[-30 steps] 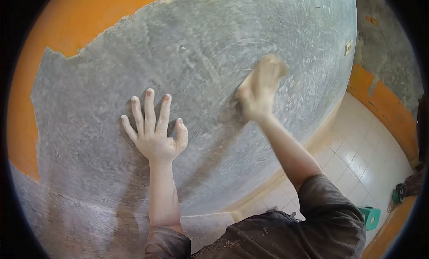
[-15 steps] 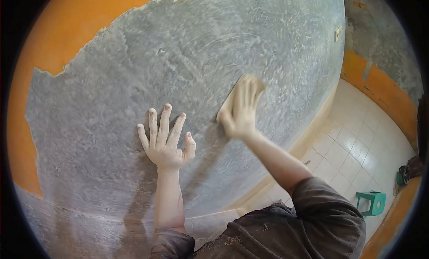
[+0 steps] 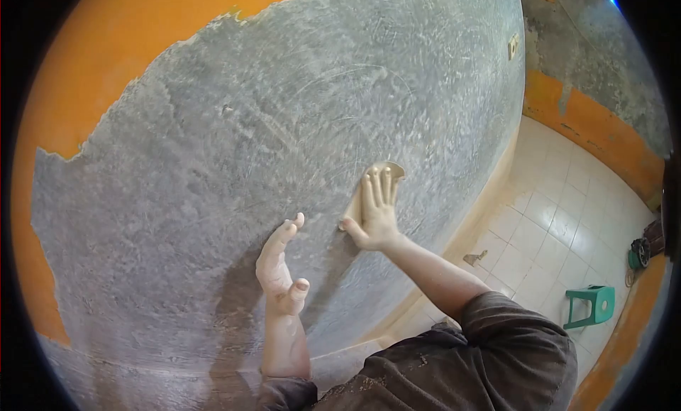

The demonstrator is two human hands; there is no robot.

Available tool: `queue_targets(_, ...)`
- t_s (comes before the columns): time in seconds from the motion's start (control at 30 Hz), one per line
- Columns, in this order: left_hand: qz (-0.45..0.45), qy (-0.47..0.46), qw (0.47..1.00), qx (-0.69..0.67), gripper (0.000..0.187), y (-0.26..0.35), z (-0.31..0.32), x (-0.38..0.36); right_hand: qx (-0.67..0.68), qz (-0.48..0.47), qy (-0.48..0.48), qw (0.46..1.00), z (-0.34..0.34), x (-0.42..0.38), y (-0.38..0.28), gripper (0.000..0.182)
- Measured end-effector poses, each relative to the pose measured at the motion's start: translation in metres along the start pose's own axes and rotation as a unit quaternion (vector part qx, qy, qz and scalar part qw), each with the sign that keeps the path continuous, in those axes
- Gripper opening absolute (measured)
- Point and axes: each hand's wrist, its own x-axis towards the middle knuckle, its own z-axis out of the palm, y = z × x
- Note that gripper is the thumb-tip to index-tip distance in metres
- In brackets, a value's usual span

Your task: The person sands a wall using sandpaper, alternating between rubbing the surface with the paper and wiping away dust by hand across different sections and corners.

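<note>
A grey, swirled wall (image 3: 177, 162) fills most of the view, with a ragged orange painted part (image 3: 78, 70) along its upper left. My right hand (image 3: 377, 216) lies flat with spread fingers on a pale sheet (image 3: 394, 170), pressing it against the grey surface. The sheet shows past the fingertips and beside the thumb. Lower and to the left, my left hand (image 3: 281, 269) is turned edge-on near the wall, its fingers slightly curved and its thumb apart. Nothing is in it. Both hands look dusty and pale.
Light floor tiles (image 3: 550, 219) run along the right, with a green stool (image 3: 590, 306) standing on them. A dark, round object (image 3: 639, 253) is at the far right. A wall socket (image 3: 513, 46) sits at the upper right. A small metal piece (image 3: 475, 258) lies near the wall's base.
My right hand and the sheet have moved down the wall. My left hand has turned from facing the wall with spread fingers to edge-on, and sits lower and further right. The view has shifted slightly.
</note>
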Motion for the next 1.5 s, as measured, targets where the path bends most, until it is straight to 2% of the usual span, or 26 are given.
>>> queue_targets(0.07, -0.059, 0.001, 0.995, -0.082, 0.089, 0.0, 0.005, -0.005, -0.095, 0.067, -0.109, 0.987, -0.023, 0.021, 0.027, 0.078)
queue_targets(0.1, -0.088, 0.003, 0.989, -0.122, 0.094, -0.001, 0.004, -0.006, 0.114, 0.142, -0.003, 0.983, -0.011, 0.043, 0.063, 0.078)
queue_targets(0.17, -0.12, -0.02, 0.977, -0.172, 0.094, -0.01, -0.003, -0.015, 0.271, 0.203, 0.16, 0.927, 0.008, 0.081, 0.119, 0.077)
queue_targets(0.2, -0.137, -0.031, 0.969, -0.202, 0.095, -0.015, -0.002, -0.02, 0.223, 0.193, 0.22, 0.93, -0.013, 0.089, 0.117, 0.078)
queue_targets(0.3, -0.154, -0.047, 0.96, -0.228, 0.094, -0.025, 0.004, -0.023, 0.139, 0.184, 0.19, 0.954, -0.006, 0.076, 0.073, 0.078)
queue_targets(0.33, -0.15, -0.054, 0.96, -0.23, 0.094, -0.03, 0.006, -0.022, 0.134, 0.194, 0.112, 0.965, -0.011, 0.056, 0.038, 0.076)
queue_targets(0.37, -0.149, -0.06, 0.96, -0.231, 0.094, -0.034, 0.009, -0.024, 0.133, 0.15, 0.104, 0.974, -0.006, 0.037, 0.009, 0.082)
queue_targets(0.4, -0.151, -0.066, 0.959, -0.232, 0.095, -0.036, 0.012, -0.026, 0.1, -0.004, 0.09, 0.991, 0.009, 0.004, 0.011, 0.089)
queue_targets(0.5, -0.157, -0.092, 0.953, -0.24, 0.095, -0.039, 0.014, -0.03, 0.002, -0.023, -0.17, 0.985, 0.014, -0.012, 0.061, 0.093)
queue_targets(0.53, -0.161, -0.097, 0.952, -0.242, 0.096, -0.041, 0.013, -0.027, 0.112, -0.041, 0.077, 0.99, 0.032, 0.0, 0.082, 0.082)
queue_targets(0.6, -0.18, -0.099, 0.945, -0.253, 0.097, -0.04, 0.014, -0.033, 0.225, 0.126, 0.212, 0.943, 0.027, 0.038, 0.096, 0.076)
queue_targets(0.67, -0.217, -0.08, 0.932, -0.279, 0.099, -0.04, 0.019, -0.037, 0.247, 0.144, 0.256, 0.923, 0.004, 0.07, 0.085, 0.077)
queue_targets(0.73, -0.235, -0.087, 0.922, -0.295, 0.097, -0.043, 0.024, -0.037, 0.221, 0.096, 0.199, 0.95, -0.017, 0.068, 0.042, 0.08)
queue_targets(0.83, -0.28, -0.155, 0.901, -0.294, 0.091, -0.056, 0.026, -0.046, 0.128, -0.1, 0.141, 0.977, -0.003, 0.019, 0.007, 0.078)
queue_targets(0.93, -0.368, -0.264, 0.854, -0.255, 0.078, -0.064, 0.013, -0.059, 0.036, -0.133, 0.057, 0.989, 0.057, -0.049, 0.073, 0.073)
queue_targets(0.97, -0.39, -0.274, 0.838, -0.265, 0.075, -0.07, 0.009, -0.068, 0.125, -0.012, 0.089, 0.988, 0.073, -0.05, 0.094, 0.073)
queue_targets(1.03, -0.439, -0.292, 0.8, -0.287, 0.068, -0.088, 0.001, -0.095, 0.229, 0.15, 0.154, 0.949, 0.076, -0.03, 0.12, 0.074)
queue_targets(1.07, -0.481, -0.296, 0.778, -0.275, 0.061, -0.085, 0.001, -0.095, 0.242, 0.191, 0.191, 0.932, 0.066, -0.006, 0.131, 0.075)
queue_targets(1.13, -0.498, -0.323, 0.778, -0.205, 0.061, -0.079, 0.01, -0.084, 0.251, 0.267, 0.172, 0.914, 0.024, 0.035, 0.103, 0.077)
queue_targets(1.2, -0.519, -0.323, 0.77, -0.184, 0.06, -0.079, 0.017, -0.08, 0.21, 0.275, 0.093, 0.933, -0.004, 0.046, 0.047, 0.08)
queue_targets(1.23, -0.534, -0.312, 0.761, -0.196, 0.06, -0.079, 0.017, -0.079, 0.22, 0.2, 0.093, 0.95, -0.004, 0.034, 0.028, 0.09)
queue_targets(1.27, -0.549, -0.301, 0.752, -0.207, 0.061, -0.08, 0.017, -0.079, 0.204, 0.022, 0.139, 0.969, 0.014, 0.015, 0.028, 0.099)
queue_targets(1.33, -0.519, -0.312, 0.767, -0.214, 0.06, -0.083, 0.018, -0.083, 0.163, -0.114, 0.111, 0.974, 0.056, -0.035, 0.036, 0.098)
queue_targets(1.4, -0.505, -0.325, 0.771, -0.212, 0.061, -0.085, 0.015, -0.088, 0.129, -0.061, -0.001, 0.99, 0.082, -0.073, 0.077, 0.099)
queue_targets(1.47, -0.506, -0.342, 0.765, -0.202, 0.062, -0.087, 0.013, -0.09, 0.245, 0.241, 0.069, 0.937, 0.099, -0.074, 0.099, 0.094)
queue_targets(1.5, -0.508, -0.342, 0.765, -0.199, 0.062, -0.087, 0.012, -0.09, 0.291, 0.272, 0.133, 0.907, 0.102, -0.06, 0.119, 0.093)
